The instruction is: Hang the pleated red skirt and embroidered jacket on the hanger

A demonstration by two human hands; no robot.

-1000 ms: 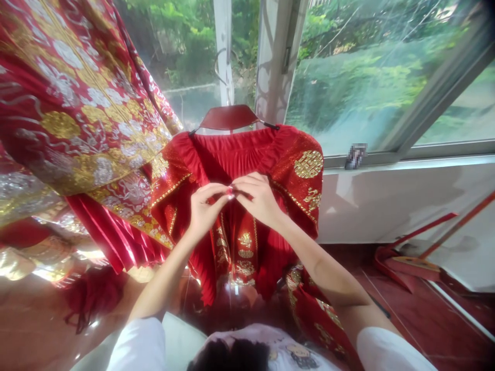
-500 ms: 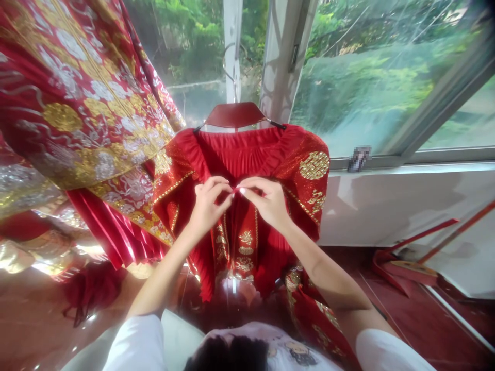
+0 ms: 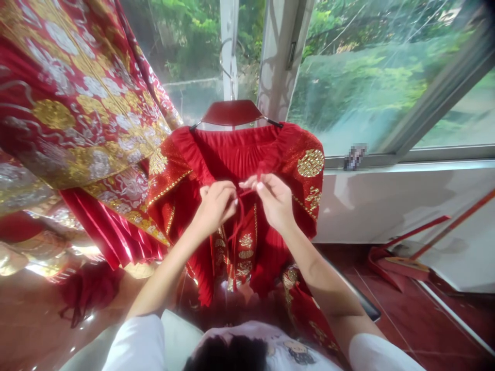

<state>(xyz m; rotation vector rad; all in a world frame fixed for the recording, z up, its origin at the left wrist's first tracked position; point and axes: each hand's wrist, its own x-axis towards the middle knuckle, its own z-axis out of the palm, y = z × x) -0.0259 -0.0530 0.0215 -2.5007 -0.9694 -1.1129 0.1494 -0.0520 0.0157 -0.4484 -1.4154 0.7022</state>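
A red pleated skirt point(image 3: 240, 147) with gold-embroidered panels hangs before me from a clip hanger point(image 3: 232, 112). At the middle of its front, thin red cords point(image 3: 242, 208) dangle between my two hands. My left hand point(image 3: 218, 203) is closed, its fingers curled together by the cords. My right hand point(image 3: 275, 198) pinches a red cord between thumb and fingers, a little to the right. What exactly the left fingers grip is partly hidden behind them.
A large red garment point(image 3: 96, 103) with gold and silver embroidery hangs close on the left. Behind stands a window frame point(image 3: 278, 67). A red dustpan point(image 3: 386, 268) and a broom lie on the floor at right. More embroidered red cloth point(image 3: 309, 314) hangs beneath my right arm.
My hands have moved apart from their near-touching pinch. The right hand has drawn a cord to the right, and loose cord now shows hanging between them.
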